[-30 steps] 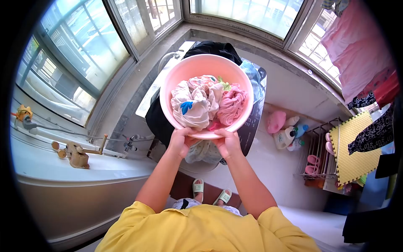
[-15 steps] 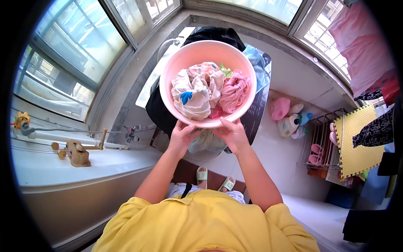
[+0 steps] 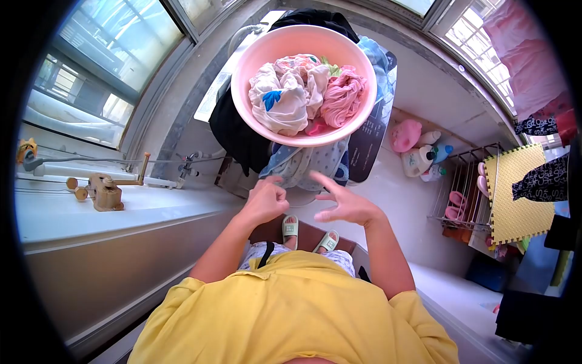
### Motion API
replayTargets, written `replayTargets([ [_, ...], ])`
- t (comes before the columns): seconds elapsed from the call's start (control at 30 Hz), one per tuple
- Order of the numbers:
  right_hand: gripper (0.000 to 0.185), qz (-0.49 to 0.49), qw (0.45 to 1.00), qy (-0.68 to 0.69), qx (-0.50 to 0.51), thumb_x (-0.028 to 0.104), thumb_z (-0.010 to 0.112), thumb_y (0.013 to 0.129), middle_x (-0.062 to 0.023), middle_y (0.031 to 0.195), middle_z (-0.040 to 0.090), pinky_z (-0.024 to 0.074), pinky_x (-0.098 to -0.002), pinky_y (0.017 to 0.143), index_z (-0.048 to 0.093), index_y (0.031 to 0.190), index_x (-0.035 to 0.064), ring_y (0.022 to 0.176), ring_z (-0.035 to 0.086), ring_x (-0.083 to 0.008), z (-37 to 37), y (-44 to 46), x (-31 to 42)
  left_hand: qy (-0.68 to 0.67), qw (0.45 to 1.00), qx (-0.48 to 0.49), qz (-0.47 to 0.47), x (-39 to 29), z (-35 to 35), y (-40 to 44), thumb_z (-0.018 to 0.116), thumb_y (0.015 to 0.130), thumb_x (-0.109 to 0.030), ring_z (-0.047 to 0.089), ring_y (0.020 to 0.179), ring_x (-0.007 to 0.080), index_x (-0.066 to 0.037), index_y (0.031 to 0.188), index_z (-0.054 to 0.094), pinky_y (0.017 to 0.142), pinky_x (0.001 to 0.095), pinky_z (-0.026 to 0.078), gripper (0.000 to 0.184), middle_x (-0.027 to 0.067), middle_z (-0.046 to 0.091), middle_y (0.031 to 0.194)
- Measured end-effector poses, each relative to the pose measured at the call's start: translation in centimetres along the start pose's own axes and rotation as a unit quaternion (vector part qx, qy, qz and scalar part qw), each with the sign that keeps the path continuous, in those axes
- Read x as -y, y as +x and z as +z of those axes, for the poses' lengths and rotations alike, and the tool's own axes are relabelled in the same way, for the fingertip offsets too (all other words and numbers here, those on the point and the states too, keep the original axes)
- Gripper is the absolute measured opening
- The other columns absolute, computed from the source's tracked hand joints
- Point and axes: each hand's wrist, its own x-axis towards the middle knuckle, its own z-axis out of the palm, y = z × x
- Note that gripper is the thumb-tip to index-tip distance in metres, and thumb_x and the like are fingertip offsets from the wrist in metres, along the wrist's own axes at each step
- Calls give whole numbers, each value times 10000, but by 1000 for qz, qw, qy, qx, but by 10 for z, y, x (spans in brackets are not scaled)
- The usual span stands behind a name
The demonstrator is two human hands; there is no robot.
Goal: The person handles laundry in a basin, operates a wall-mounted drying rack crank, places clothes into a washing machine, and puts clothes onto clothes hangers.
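Note:
A pink plastic basin (image 3: 251,124) rests on top of the washing machine and the garments over it. In the basin lie a crumpled white garment (image 3: 276,112) with a blue patch and a twisted pink garment (image 3: 343,97). My left hand (image 3: 265,201) is loosely curled below the basin, apart from it, with nothing visible in its fingers. To its right, my right hand (image 3: 347,203) has its fingers spread and holds nothing. A pale dotted cloth (image 3: 306,165) hangs below the basin's near rim, just beyond both hands. Black fabric (image 3: 236,136) drapes at the basin's left.
The washing machine's dark panel (image 3: 371,142) shows at the basin's right. Several bottles (image 3: 418,161) stand on the floor near a wire rack (image 3: 467,194) with pink slippers. A yellow foam mat (image 3: 515,200) leans there. At left runs a ledge (image 3: 139,215) with a tap.
Both hands have let go of the basin's near rim and drawn back toward my body. The left hand has curled, while the right stays spread. More of the dotted cloth shows.

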Motion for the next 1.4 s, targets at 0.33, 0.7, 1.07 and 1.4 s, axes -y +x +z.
replayTargets([
  [0.33, 477, 94, 985, 133, -51, 167, 568, 862, -135, 1289, 448, 453, -327, 901, 434, 1306, 56, 1097, 507, -201, 39, 17, -20, 56, 957, -275, -68, 95, 59, 50, 685, 693, -111, 482, 1084, 365, -83, 1212, 428, 850, 448, 427, 579, 149, 490, 1147],
  [0.7, 318, 108, 967, 218, -76, 121, 550, 872, -106, 1147, 538, 465, -331, 871, 543, 1170, 11, 1022, 552, -208, 78, 31, -46, -226, 951, -201, -61, 119, 90, 40, 678, 768, -179, 590, 912, 375, -76, 1076, 404, 786, 396, 449, 425, 167, 611, 988],
  [1.07, 321, -163, 828, -219, -491, 249, 559, 842, -160, 1130, 496, 387, -373, 908, 528, 1077, 33, 1075, 483, -306, 85, 49, -93, -738, 669, -64, 60, -18, 101, -70, 539, 871, -491, 403, 1188, 182, -48, 1373, 307, 1026, 319, 300, 708, 98, 426, 1306],
  [1.4, 355, -219, 722, -428, -498, 207, 563, 793, -193, 1249, 409, 338, -472, 974, 486, 1088, 25, 1175, 404, -355, 85, 34, -52, -669, 727, -100, -120, -71, 104, -46, 459, 896, -537, 542, 1063, 179, -73, 1296, 435, 908, 330, 428, 613, 71, 539, 1210],
])
